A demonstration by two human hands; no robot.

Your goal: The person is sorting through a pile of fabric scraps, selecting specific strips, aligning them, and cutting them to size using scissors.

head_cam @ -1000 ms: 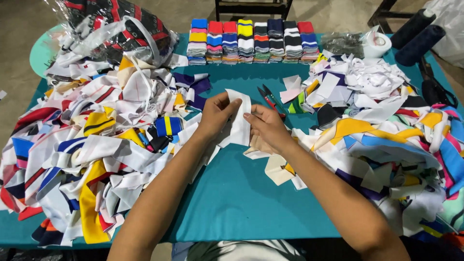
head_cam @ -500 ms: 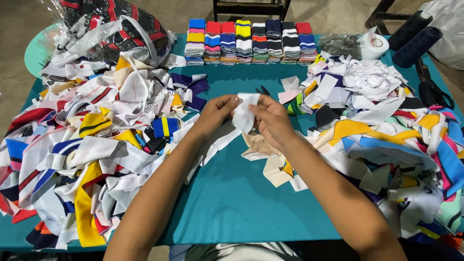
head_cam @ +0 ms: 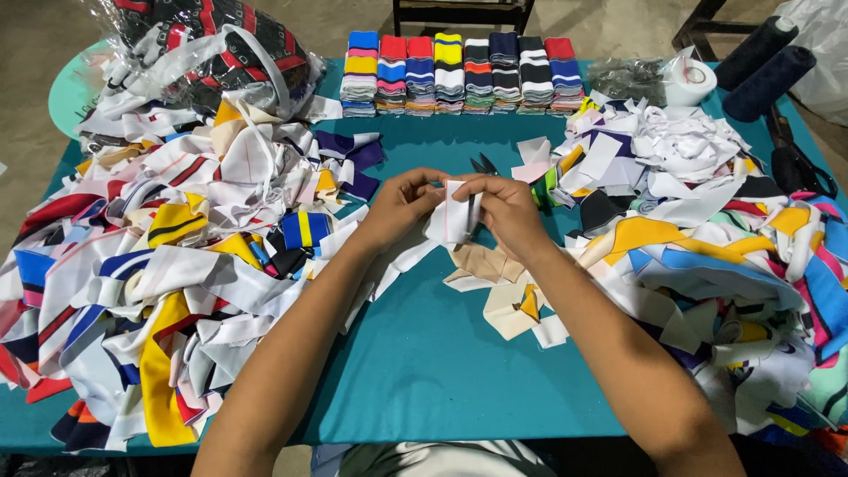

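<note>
My left hand and my right hand meet above the middle of the teal table. Together they pinch a small folded white cloth strip with a thin red line on it, held upright between the fingertips. Just behind the hands lie dark scissors on the table. Beige and white cloth scraps lie right under my right wrist.
A big heap of coloured cloth strips covers the left side, another heap the right. Neat folded stacks line the far edge. A plastic bag of dark fabric, a tape roll and two dark thread cones sit at the back.
The white piece was spread flatter between my hands a second ago; now it is folded narrower and held upright at the fingertips, slightly further from me.
</note>
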